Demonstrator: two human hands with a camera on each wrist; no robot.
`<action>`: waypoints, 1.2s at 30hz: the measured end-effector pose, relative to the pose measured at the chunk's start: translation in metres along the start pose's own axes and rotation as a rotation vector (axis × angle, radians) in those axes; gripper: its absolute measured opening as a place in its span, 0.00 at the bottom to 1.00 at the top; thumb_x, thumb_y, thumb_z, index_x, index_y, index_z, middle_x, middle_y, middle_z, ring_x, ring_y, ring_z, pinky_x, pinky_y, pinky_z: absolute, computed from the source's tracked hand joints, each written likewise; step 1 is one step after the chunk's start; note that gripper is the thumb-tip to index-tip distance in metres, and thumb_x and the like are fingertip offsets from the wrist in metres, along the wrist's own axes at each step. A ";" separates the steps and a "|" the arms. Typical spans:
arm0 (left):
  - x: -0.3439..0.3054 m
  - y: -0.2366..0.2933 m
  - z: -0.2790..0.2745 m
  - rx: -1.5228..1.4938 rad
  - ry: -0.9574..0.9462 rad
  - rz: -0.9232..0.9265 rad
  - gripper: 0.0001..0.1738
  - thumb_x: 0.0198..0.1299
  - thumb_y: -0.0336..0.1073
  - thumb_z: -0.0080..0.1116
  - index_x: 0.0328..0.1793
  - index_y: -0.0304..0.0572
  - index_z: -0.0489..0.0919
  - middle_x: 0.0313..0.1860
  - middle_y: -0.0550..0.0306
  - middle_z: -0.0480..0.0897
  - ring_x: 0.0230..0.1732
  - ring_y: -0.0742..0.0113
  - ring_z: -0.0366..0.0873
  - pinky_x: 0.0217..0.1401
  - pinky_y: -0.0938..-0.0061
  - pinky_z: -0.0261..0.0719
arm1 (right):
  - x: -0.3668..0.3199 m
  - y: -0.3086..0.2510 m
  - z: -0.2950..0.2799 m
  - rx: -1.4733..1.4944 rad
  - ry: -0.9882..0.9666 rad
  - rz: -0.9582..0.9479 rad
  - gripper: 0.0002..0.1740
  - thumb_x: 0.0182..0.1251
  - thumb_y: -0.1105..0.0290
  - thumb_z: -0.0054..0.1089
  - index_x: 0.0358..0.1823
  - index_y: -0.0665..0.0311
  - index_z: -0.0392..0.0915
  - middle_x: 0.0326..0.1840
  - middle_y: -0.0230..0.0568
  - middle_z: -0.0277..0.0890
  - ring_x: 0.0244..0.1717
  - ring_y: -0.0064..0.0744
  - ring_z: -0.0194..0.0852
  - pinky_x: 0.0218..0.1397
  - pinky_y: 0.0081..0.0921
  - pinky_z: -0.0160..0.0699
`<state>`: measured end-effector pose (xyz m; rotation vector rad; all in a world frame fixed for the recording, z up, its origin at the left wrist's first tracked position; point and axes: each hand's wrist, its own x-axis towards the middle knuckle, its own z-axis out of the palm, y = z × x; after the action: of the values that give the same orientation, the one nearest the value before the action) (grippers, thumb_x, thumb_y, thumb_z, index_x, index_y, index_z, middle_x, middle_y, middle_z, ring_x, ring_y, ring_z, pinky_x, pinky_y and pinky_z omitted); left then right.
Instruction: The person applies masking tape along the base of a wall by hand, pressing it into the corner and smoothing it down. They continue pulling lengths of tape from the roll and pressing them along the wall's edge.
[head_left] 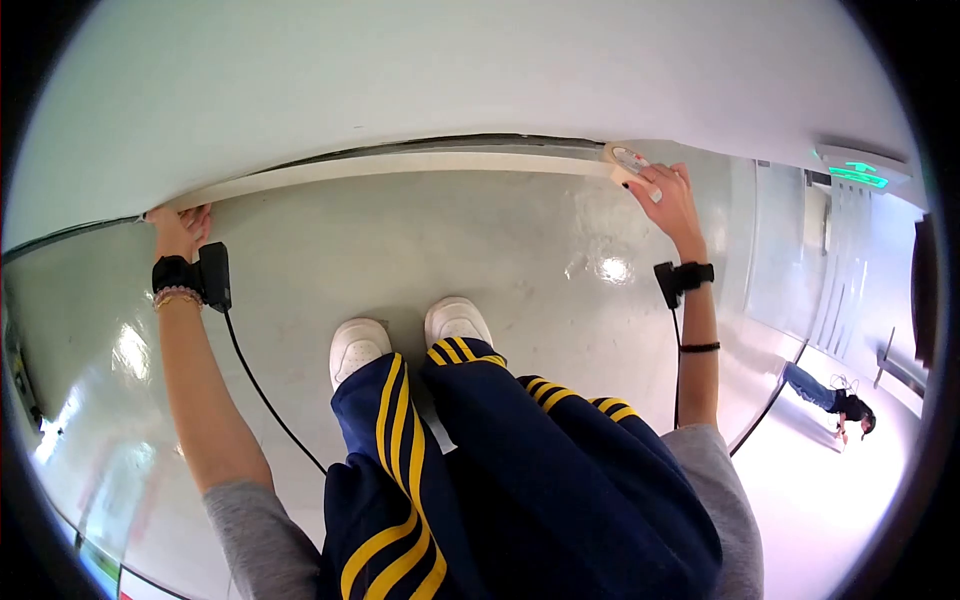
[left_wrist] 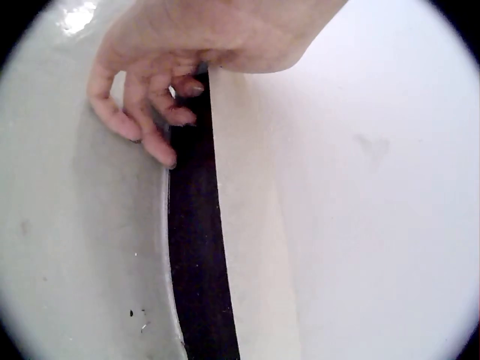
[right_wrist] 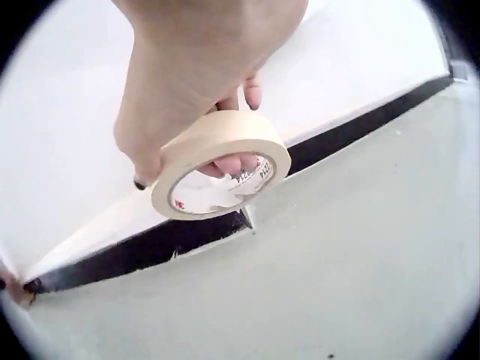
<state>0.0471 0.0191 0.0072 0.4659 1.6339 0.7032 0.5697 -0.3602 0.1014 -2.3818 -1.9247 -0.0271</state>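
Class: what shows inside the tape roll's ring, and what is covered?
Inside the tape roll, fingertips of the right hand show against a white core with dark lettering and red marking. They hide part of it; any print there cannot be seen.

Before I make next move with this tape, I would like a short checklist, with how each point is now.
1. Right hand has hold of the tape roll: ok, it grips the roll.
2. Left hand is at the strip's opposite end: ok, the strip meets it there.
3. Strip is unbroken between the two hands: ok in the head view.
4. Strip is separated from the roll: not ok, the two are joined.
5. Strip hides the dark band at the foot of the wall: not ok, the band shows beside it.
6. Strip's end is stuck down: cannot tell, the left hand covers it.
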 end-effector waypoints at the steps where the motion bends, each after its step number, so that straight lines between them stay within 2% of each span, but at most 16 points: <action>1: -0.002 0.002 0.001 -0.006 0.023 -0.026 0.29 0.65 0.58 0.31 0.55 0.41 0.62 0.43 0.52 0.74 0.40 0.57 0.77 0.35 0.62 0.73 | 0.001 0.002 0.003 0.012 0.011 0.015 0.14 0.53 0.59 0.64 0.30 0.64 0.79 0.34 0.43 0.79 0.34 0.39 0.73 0.48 0.32 0.61; 2: -0.003 0.003 0.002 -0.004 0.021 -0.029 0.29 0.65 0.58 0.31 0.55 0.41 0.62 0.43 0.52 0.74 0.40 0.57 0.77 0.35 0.62 0.73 | 0.001 0.003 0.006 0.025 0.024 0.026 0.15 0.54 0.57 0.64 0.28 0.63 0.79 0.33 0.42 0.79 0.33 0.38 0.72 0.46 0.32 0.60; 3: -0.003 0.004 0.003 0.027 0.025 -0.035 0.29 0.65 0.59 0.26 0.54 0.42 0.62 0.44 0.53 0.74 0.42 0.58 0.78 0.36 0.64 0.72 | 0.005 -0.003 0.002 0.022 0.025 0.026 0.15 0.54 0.57 0.64 0.28 0.63 0.79 0.33 0.42 0.79 0.33 0.38 0.72 0.46 0.32 0.60; 4: -0.003 0.004 0.005 0.062 0.025 -0.043 0.29 0.65 0.60 0.21 0.53 0.44 0.61 0.45 0.54 0.74 0.43 0.59 0.79 0.37 0.65 0.72 | 0.006 -0.010 -0.005 -0.079 -0.123 0.165 0.16 0.54 0.56 0.63 0.27 0.63 0.79 0.32 0.41 0.79 0.32 0.37 0.72 0.44 0.31 0.59; 5: -0.004 0.005 0.006 0.056 0.023 -0.045 0.29 0.65 0.60 0.21 0.53 0.44 0.61 0.45 0.54 0.74 0.43 0.59 0.79 0.37 0.65 0.72 | 0.010 -0.014 -0.010 -0.180 -0.268 0.297 0.17 0.55 0.55 0.63 0.26 0.63 0.79 0.31 0.40 0.78 0.31 0.36 0.72 0.43 0.31 0.58; 6: -0.004 0.005 0.007 0.030 0.020 -0.055 0.28 0.65 0.60 0.22 0.52 0.44 0.62 0.44 0.56 0.75 0.42 0.59 0.80 0.36 0.66 0.71 | 0.012 -0.011 -0.008 -0.184 -0.268 0.291 0.17 0.55 0.55 0.63 0.26 0.63 0.79 0.31 0.40 0.78 0.31 0.36 0.72 0.43 0.31 0.58; 8: -0.007 0.003 0.007 0.007 0.019 -0.071 0.28 0.65 0.59 0.22 0.51 0.45 0.62 0.42 0.57 0.75 0.41 0.60 0.80 0.36 0.66 0.71 | 0.009 -0.005 0.002 -0.250 -0.124 0.267 0.17 0.57 0.55 0.61 0.27 0.63 0.78 0.31 0.38 0.78 0.32 0.35 0.71 0.41 0.31 0.57; 9: -0.010 0.004 0.009 0.015 0.036 -0.051 0.27 0.65 0.59 0.22 0.49 0.46 0.63 0.41 0.58 0.76 0.40 0.60 0.80 0.36 0.67 0.70 | 0.010 0.001 0.010 -0.251 -0.126 0.266 0.17 0.57 0.55 0.61 0.27 0.63 0.78 0.31 0.38 0.78 0.32 0.35 0.71 0.41 0.31 0.57; 11: -0.006 0.002 0.008 0.025 0.053 -0.035 0.27 0.65 0.59 0.22 0.47 0.47 0.63 0.40 0.59 0.76 0.39 0.60 0.81 0.36 0.67 0.70 | 0.015 0.013 0.026 -0.188 0.106 0.057 0.15 0.60 0.56 0.57 0.29 0.63 0.78 0.30 0.37 0.77 0.35 0.33 0.71 0.42 0.32 0.57; 17: 0.003 0.001 0.003 0.045 0.070 -0.069 0.26 0.65 0.59 0.21 0.44 0.48 0.64 0.39 0.60 0.76 0.39 0.62 0.80 0.36 0.67 0.69 | 0.013 0.015 0.025 -0.153 -0.080 0.075 0.12 0.63 0.61 0.53 0.33 0.63 0.76 0.35 0.34 0.76 0.39 0.34 0.69 0.41 0.33 0.58; 20: 0.004 0.002 0.004 0.024 0.048 -0.055 0.25 0.65 0.58 0.21 0.44 0.47 0.64 0.39 0.60 0.76 0.39 0.62 0.79 0.36 0.67 0.68 | 0.010 0.019 0.019 -0.075 -0.069 0.027 0.10 0.64 0.63 0.52 0.34 0.63 0.76 0.38 0.35 0.75 0.40 0.35 0.69 0.41 0.34 0.59; 24: 0.008 0.001 0.006 0.062 0.082 -0.056 0.27 0.65 0.58 0.21 0.43 0.46 0.65 0.38 0.60 0.75 0.40 0.63 0.79 0.36 0.69 0.68 | 0.009 0.022 0.020 -0.018 -0.069 0.075 0.10 0.63 0.63 0.53 0.34 0.62 0.76 0.39 0.35 0.75 0.42 0.35 0.70 0.42 0.34 0.60; 26: 0.005 0.001 0.008 0.069 0.082 -0.042 0.27 0.65 0.59 0.22 0.43 0.46 0.65 0.38 0.60 0.75 0.40 0.64 0.79 0.36 0.69 0.68 | 0.011 0.019 0.021 -0.193 0.000 0.167 0.11 0.61 0.61 0.55 0.35 0.61 0.76 0.39 0.36 0.76 0.43 0.35 0.72 0.43 0.34 0.61; 28: 0.004 0.003 0.006 0.016 0.028 -0.054 0.27 0.65 0.60 0.28 0.45 0.44 0.65 0.38 0.58 0.76 0.40 0.63 0.79 0.34 0.68 0.74 | 0.016 0.020 0.027 -0.232 -0.001 0.201 0.12 0.61 0.60 0.55 0.36 0.61 0.77 0.38 0.36 0.77 0.42 0.36 0.73 0.43 0.34 0.61; 33: -0.017 0.007 0.016 0.041 0.033 -0.026 0.23 0.65 0.57 0.33 0.45 0.44 0.65 0.37 0.59 0.76 0.41 0.64 0.79 0.34 0.69 0.73 | 0.011 0.026 0.041 -0.291 -0.051 0.298 0.13 0.61 0.58 0.55 0.37 0.60 0.77 0.37 0.36 0.78 0.39 0.37 0.74 0.42 0.36 0.62; 36: -0.020 0.007 0.013 0.043 0.014 -0.015 0.22 0.65 0.55 0.37 0.45 0.44 0.65 0.37 0.59 0.76 0.41 0.65 0.79 0.36 0.70 0.72 | 0.012 0.020 0.045 -0.345 0.010 0.369 0.13 0.61 0.59 0.55 0.38 0.60 0.77 0.37 0.36 0.78 0.39 0.37 0.74 0.42 0.36 0.62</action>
<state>0.0630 0.0132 0.0256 0.4801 1.6669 0.6630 0.5906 -0.3490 0.0562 -2.9134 -1.5495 -0.3739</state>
